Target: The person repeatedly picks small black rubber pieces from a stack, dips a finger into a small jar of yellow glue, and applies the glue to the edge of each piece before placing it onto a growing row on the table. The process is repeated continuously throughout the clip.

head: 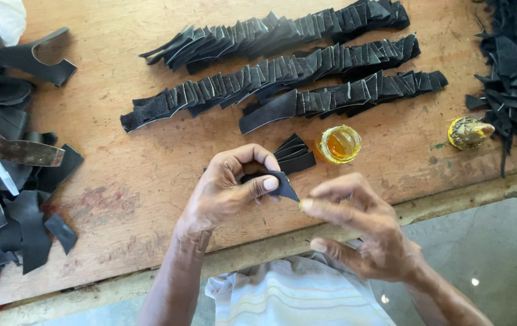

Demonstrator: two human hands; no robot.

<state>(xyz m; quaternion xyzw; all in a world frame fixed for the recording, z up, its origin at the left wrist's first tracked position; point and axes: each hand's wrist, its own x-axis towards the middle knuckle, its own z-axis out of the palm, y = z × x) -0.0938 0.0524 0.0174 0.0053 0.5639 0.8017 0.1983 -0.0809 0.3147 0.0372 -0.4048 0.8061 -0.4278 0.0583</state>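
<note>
My left hand pinches a small black leather piece between thumb and fingers, just above the front edge of the wooden table. My right hand is beside it, its index fingertip, smeared with yellow glue, touching or nearly touching the piece's lower corner. A small stack of similar black pieces lies just behind the hands. Next to that stack stands an open jar of yellow glue.
Three long overlapping rows of black leather pieces lie across the table's back. Loose black scraps and a metal tool crowd the left side. More scraps are heaped at the right, near a glue-crusted lid.
</note>
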